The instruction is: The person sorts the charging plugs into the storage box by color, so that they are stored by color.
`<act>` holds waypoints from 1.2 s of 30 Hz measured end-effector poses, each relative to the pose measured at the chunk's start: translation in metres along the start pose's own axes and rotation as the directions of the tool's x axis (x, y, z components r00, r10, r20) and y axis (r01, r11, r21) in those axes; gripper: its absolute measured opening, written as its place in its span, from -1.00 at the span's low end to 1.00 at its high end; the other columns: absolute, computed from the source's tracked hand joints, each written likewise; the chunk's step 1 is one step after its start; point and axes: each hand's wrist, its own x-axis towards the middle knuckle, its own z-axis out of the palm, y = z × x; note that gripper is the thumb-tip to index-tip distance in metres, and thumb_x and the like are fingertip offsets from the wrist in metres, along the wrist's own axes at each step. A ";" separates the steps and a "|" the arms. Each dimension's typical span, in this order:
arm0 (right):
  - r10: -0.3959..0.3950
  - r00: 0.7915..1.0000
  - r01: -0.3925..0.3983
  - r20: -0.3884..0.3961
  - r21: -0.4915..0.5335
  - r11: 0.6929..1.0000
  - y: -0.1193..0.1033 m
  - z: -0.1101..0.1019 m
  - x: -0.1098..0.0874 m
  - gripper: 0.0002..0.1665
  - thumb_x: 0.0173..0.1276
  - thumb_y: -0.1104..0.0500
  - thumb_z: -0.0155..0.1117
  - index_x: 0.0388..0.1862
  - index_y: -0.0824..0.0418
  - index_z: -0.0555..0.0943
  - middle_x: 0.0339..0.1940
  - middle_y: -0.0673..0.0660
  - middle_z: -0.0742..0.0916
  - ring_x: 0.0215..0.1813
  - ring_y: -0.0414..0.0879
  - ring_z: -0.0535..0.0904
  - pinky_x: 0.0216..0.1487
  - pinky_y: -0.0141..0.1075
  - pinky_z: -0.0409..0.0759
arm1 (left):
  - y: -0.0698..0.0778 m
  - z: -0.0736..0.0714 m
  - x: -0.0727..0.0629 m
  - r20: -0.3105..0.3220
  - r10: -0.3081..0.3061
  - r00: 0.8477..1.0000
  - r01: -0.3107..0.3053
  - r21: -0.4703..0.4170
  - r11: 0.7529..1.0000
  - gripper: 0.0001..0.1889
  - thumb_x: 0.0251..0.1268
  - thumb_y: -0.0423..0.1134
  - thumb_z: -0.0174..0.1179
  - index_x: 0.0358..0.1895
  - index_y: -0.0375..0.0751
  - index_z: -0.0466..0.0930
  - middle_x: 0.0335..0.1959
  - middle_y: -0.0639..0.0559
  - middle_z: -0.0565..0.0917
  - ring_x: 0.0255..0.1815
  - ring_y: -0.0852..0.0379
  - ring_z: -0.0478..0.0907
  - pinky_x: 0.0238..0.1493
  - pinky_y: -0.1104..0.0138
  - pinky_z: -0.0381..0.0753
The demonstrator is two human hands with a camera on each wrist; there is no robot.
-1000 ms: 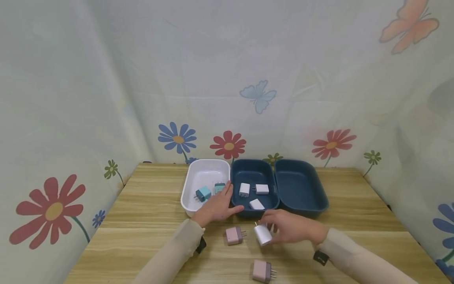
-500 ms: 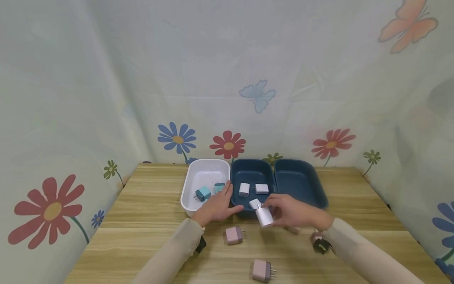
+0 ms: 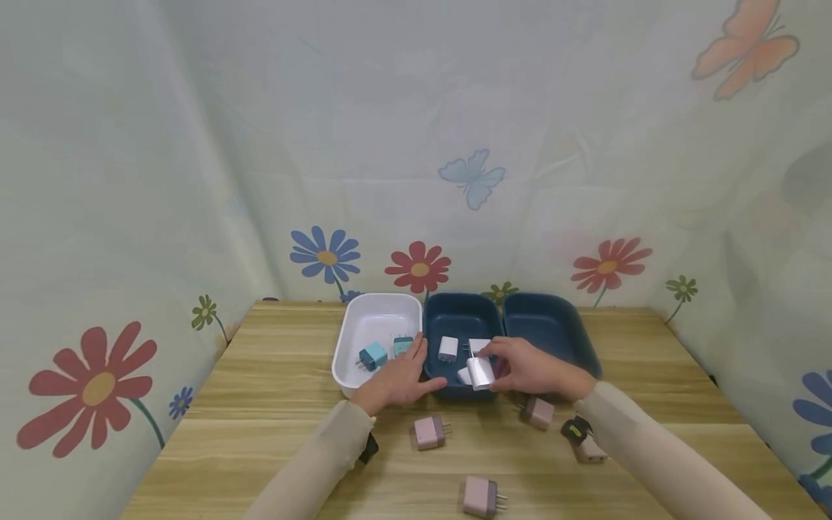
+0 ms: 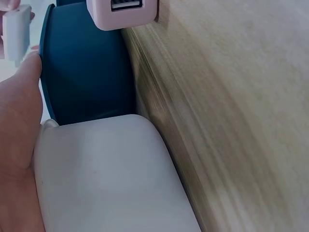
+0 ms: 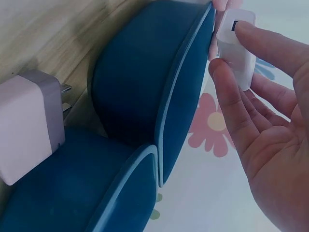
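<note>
Pinched in my right hand point(image 3: 529, 367) is a white charger plug point(image 3: 480, 373), its prongs pointing up, above the front part of the middle dark blue bin point(image 3: 463, 303). In the right wrist view, thumb and fingers hold the white plug point(image 5: 236, 53) by its sides, with its port showing. Several white plugs lie in that bin, one point(image 3: 448, 348) standing out at left. My left hand point(image 3: 401, 375) rests with fingers straight over the rims where the white bin point(image 3: 344, 328) and the middle bin meet. Teal plugs point(image 3: 373, 355) lie in the white bin, partly behind that hand.
Another dark blue bin point(image 3: 588, 354) stands at the right of the row. Several pink plugs lie on the wooden table in front: one point(image 3: 429, 432) near my left hand, one point(image 3: 479, 496) nearer the front, one point(image 3: 539, 413) below my right hand, and one point(image 3: 591, 451) by the right sleeve.
My right hand has lifted the white plug from low over the table, forward to above the middle bin. Pink plugs beneath that arm have come into view. The left hand stays in place.
</note>
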 end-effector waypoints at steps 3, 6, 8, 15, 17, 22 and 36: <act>-0.002 1.000 0.002 -0.007 0.009 1.000 0.005 0.002 0.006 -0.46 0.09 0.15 0.49 0.08 0.19 0.57 -0.23 -0.04 0.58 -0.28 -0.11 0.59 -0.24 -0.33 0.61 | 0.001 -0.002 -0.001 0.010 0.003 1.000 -0.003 -0.005 1.000 0.00 0.24 0.38 -0.05 0.50 -0.29 -0.14 0.53 -0.12 -0.18 0.46 -0.08 0.03 0.34 0.07 0.17; 0.017 1.000 -0.017 -0.004 0.007 1.000 0.010 0.004 0.012 -0.47 0.09 0.14 0.50 0.06 0.18 0.57 -0.24 -0.04 0.59 -0.28 -0.09 0.59 -0.24 -0.37 0.59 | 0.001 -0.003 -0.001 0.019 0.007 1.000 -0.007 -0.006 1.000 0.01 0.24 0.38 -0.05 0.50 -0.28 -0.15 0.53 -0.12 -0.19 0.46 -0.08 0.03 0.35 0.07 0.17; 0.033 0.999 -0.033 0.000 0.003 0.999 0.012 0.006 0.016 -0.46 0.09 0.13 0.50 0.06 0.19 0.57 -0.24 -0.04 0.58 -0.28 -0.10 0.59 -0.24 -0.38 0.58 | 0.001 -0.004 -0.001 0.026 0.010 1.000 -0.010 -0.008 1.000 0.01 0.23 0.38 -0.05 0.50 -0.28 -0.16 0.53 -0.12 -0.19 0.46 -0.08 0.04 0.34 0.08 0.18; 0.071 0.997 -0.071 0.026 0.001 0.997 0.011 0.010 0.027 -0.45 0.09 0.13 0.50 0.07 0.21 0.58 -0.24 -0.01 0.58 -0.33 -0.17 0.55 -0.27 -0.38 0.57 | 0.000 -0.005 -0.001 0.047 0.000 0.999 0.001 -0.010 1.000 0.04 0.20 0.41 -0.05 0.51 -0.23 -0.21 0.54 -0.09 -0.23 0.47 -0.05 0.01 0.35 0.10 0.16; 0.083 0.996 -0.083 0.035 0.005 0.997 0.010 0.011 0.030 -0.46 0.09 0.13 0.50 0.07 0.21 0.58 -0.23 -0.01 0.58 -0.35 -0.20 0.53 -0.28 -0.38 0.57 | 0.000 -0.005 -0.002 0.044 0.002 0.999 -0.002 -0.013 1.000 0.04 0.20 0.42 -0.06 0.51 -0.24 -0.20 0.54 -0.09 -0.23 0.47 -0.05 0.01 0.35 0.10 0.17; 0.110 0.992 -0.111 0.064 0.011 0.994 0.010 0.015 0.038 -0.47 0.08 0.15 0.50 0.06 0.20 0.58 -0.23 -0.01 0.58 -0.36 -0.21 0.53 -0.31 -0.39 0.57 | 0.001 -0.006 -0.004 0.046 0.008 0.999 -0.007 -0.017 1.000 0.05 0.19 0.43 -0.07 0.51 -0.26 -0.19 0.53 -0.10 -0.23 0.47 -0.04 0.02 0.35 0.11 0.18; 0.105 0.990 -0.106 0.093 0.007 0.994 0.008 0.024 0.054 -0.48 0.08 0.20 0.49 0.07 0.22 0.59 -0.18 0.02 0.59 -0.37 -0.24 0.55 -0.32 -0.41 0.58 | 0.002 -0.005 -0.005 0.034 0.020 0.999 -0.020 -0.001 1.000 0.09 0.14 0.50 -0.14 0.50 -0.27 -0.17 0.53 -0.12 -0.21 0.45 -0.04 0.06 0.33 0.14 0.22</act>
